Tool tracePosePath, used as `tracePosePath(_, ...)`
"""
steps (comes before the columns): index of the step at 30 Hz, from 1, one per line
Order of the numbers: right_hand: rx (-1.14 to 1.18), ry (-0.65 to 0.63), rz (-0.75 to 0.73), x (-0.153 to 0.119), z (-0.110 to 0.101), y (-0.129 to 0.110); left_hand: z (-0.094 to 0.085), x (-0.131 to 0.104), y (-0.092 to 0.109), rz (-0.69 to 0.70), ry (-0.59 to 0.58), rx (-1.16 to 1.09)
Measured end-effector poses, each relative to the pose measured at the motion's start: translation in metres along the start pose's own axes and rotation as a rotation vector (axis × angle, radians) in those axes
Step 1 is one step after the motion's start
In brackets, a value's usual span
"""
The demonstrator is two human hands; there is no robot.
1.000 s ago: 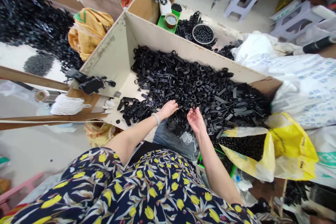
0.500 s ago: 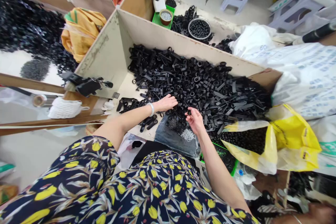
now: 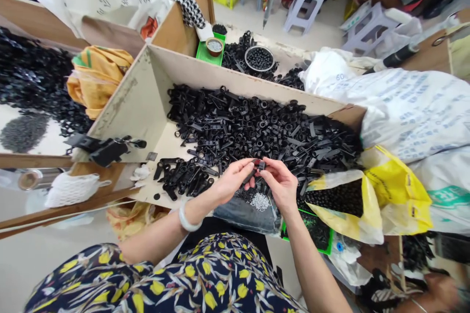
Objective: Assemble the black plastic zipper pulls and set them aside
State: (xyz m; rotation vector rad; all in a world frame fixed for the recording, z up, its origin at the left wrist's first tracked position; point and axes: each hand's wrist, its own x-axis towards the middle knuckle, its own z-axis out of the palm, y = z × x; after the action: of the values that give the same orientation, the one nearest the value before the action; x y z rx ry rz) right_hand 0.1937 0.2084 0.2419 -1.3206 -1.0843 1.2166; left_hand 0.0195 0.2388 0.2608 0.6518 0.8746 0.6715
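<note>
My left hand, with a pale bangle at its wrist, pinches a small black plastic part. My right hand is closed on another small black plastic piece. The two hands meet fingertip to fingertip, and the fingers partly hide both parts. Beyond them spreads a heap of black plastic parts, some ring-shaped and some long and flat. Just below the hands lies a small pile of silvery pins on a dark mat.
A low board wall runs behind the heap. To the left are flat black parts and a yellow cloth sack. On the right, a yellow plastic bag and white sacks crowd the side. A green tray sits near my right forearm.
My left hand has left the heap and come right, closing on a black part. My right hand has turned inward, and the two hands now meet. The camera view has shifted.
</note>
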Motion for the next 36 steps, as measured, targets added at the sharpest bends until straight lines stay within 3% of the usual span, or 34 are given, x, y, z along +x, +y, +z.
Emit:
tracePosePath(5,-0.363,-0.027,-0.250,-0.005,-0.004,-0.020,0.011,-0.020,0.004,-0.004,0.056,-0.007)
tracePosePath(12,-0.544,-0.019,-0.425,-0.009,0.007,-0.026,0.009,-0.031,-0.004,0.094,0.139,0.168)
tracePosePath(16,-0.615,-0.041,-0.533,-0.010,0.013,-0.021,0.008,-0.043,-0.006,0.120,0.222,0.239)
tracePosePath(20,-0.636,-0.166,-0.592,-0.011,0.016,-0.001,0.007,-0.053,-0.012,0.182,0.340,0.363)
tracePosePath(23,-0.567,-0.275,-0.619,-0.014,0.018,0.017,0.004,-0.059,-0.024,0.200,0.421,0.382)
tracePosePath(28,-0.436,-0.471,-0.571,-0.019,0.019,0.035,0.003,-0.072,-0.051,0.015,0.386,0.124)
tracePosePath(33,-0.327,-0.569,-0.544,-0.023,0.007,0.041,0.016,-0.082,-0.076,0.002,0.430,0.000)
tracePosePath(36,-0.232,-0.619,-0.408,-0.026,-0.003,0.037,0.025,-0.085,-0.082,0.031,0.440,-0.042)
